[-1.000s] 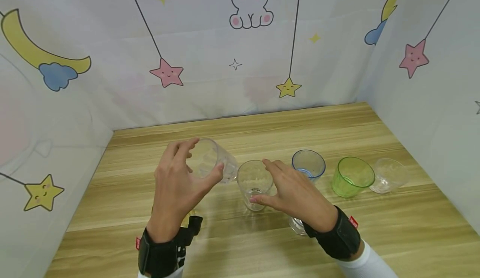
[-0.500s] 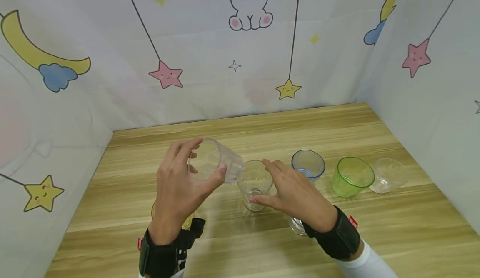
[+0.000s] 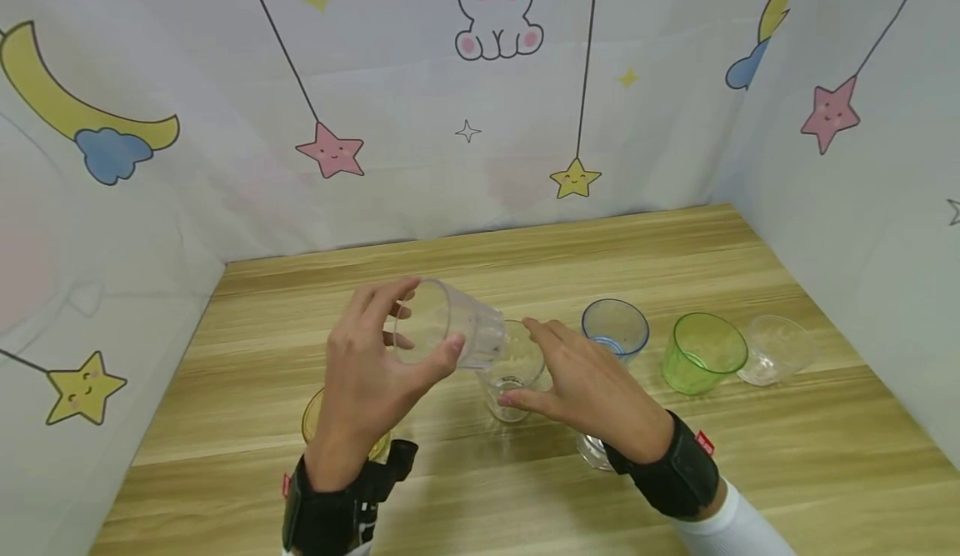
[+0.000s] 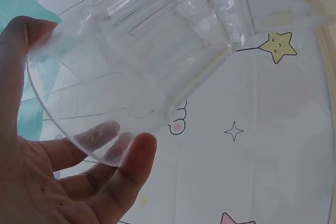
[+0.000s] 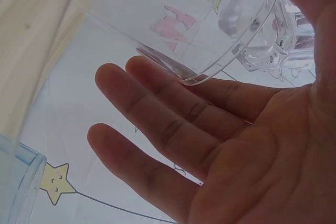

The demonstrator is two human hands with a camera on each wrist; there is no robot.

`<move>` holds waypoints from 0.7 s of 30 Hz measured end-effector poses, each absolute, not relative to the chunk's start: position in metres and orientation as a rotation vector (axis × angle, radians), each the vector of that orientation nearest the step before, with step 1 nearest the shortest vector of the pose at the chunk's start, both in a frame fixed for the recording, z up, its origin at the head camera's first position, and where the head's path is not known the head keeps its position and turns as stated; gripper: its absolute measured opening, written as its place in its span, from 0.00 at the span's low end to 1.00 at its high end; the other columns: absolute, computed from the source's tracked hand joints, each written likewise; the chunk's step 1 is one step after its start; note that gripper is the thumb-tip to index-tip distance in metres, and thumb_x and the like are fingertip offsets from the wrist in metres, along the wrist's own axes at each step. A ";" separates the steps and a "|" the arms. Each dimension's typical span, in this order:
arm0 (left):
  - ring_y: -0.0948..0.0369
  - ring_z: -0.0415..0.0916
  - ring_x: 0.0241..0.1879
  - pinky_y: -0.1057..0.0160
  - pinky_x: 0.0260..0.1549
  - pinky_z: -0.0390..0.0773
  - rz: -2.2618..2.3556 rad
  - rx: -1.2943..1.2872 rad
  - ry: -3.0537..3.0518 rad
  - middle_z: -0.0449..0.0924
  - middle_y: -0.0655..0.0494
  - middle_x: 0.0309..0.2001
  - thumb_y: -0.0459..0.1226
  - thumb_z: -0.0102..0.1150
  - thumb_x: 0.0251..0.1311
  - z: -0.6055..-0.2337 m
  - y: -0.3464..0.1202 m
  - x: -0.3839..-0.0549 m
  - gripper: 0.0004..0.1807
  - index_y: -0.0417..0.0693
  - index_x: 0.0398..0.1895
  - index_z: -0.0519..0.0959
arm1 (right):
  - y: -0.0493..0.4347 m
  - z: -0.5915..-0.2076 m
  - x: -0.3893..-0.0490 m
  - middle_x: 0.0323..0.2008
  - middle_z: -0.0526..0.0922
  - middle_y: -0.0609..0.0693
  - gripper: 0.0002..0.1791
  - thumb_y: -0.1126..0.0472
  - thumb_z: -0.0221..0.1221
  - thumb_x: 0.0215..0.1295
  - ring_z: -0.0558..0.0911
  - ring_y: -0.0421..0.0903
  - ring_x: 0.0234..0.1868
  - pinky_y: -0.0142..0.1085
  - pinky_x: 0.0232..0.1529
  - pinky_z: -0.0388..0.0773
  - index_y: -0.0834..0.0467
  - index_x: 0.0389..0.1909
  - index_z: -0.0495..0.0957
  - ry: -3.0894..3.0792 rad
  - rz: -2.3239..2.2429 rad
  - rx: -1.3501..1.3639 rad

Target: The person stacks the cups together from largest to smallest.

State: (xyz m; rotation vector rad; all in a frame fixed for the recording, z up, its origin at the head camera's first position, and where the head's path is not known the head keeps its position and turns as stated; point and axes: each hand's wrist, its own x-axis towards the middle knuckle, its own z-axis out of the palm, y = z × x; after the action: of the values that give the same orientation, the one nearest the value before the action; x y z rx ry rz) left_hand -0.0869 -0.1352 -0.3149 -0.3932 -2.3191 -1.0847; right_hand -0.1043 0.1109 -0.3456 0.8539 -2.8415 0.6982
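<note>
My left hand holds a clear cup near its rim, between thumb and fingers. That cup is tilted on its side, its ribbed base pointing right, and in the head view the base overlaps the mouth of a second clear cup, which stands on the table. Around this standing cup curves my right hand, thumb on the near side and fingertips by the rim. In the left wrist view the held cup fills the upper part. Fingers lie against the standing cup's rim in the right wrist view.
A yellow cup is partly hidden behind the left wrist. On the right stand a blue cup, a green cup and a clear cup. Another clear item is mostly covered by the right wrist. Printed fabric walls enclose the wooden table.
My left hand has moved right with the tilted cup, bringing its base over the standing cup's mouth. More of the yellow cup shows. The right hand has stayed in place.
</note>
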 end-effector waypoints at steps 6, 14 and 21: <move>0.59 0.76 0.44 0.61 0.30 0.82 -1.119 -0.442 -2.310 0.78 0.56 0.53 0.50 0.74 0.49 -0.316 -0.131 -0.088 0.34 0.47 0.60 0.79 | 0.111 -0.347 -0.105 0.52 0.81 0.58 0.51 0.36 0.73 0.52 0.83 0.53 0.47 0.45 0.39 0.82 0.67 0.66 0.70 -2.823 0.713 0.857; 0.56 0.77 0.45 0.61 0.30 0.81 -1.076 -0.523 -2.304 0.78 0.54 0.53 0.50 0.74 0.47 -0.320 -0.122 -0.090 0.37 0.45 0.62 0.79 | 0.111 -0.348 -0.107 0.45 0.81 0.51 0.47 0.37 0.74 0.51 0.80 0.44 0.38 0.38 0.31 0.77 0.62 0.65 0.71 -2.818 0.757 0.856; 0.56 0.76 0.49 0.61 0.32 0.81 -1.055 -0.586 -2.301 0.78 0.54 0.56 0.49 0.77 0.46 -0.324 -0.112 -0.092 0.38 0.44 0.62 0.79 | 0.111 -0.347 -0.106 0.51 0.81 0.54 0.49 0.37 0.74 0.50 0.82 0.48 0.45 0.42 0.37 0.80 0.62 0.66 0.70 -2.829 0.796 0.850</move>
State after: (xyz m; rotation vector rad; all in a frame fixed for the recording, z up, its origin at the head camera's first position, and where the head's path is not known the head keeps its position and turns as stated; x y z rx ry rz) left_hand -0.0917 -0.1123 -0.3241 -0.5864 -2.3006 -1.0551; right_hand -0.1065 0.1115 -0.3471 0.8499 -2.8285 0.7964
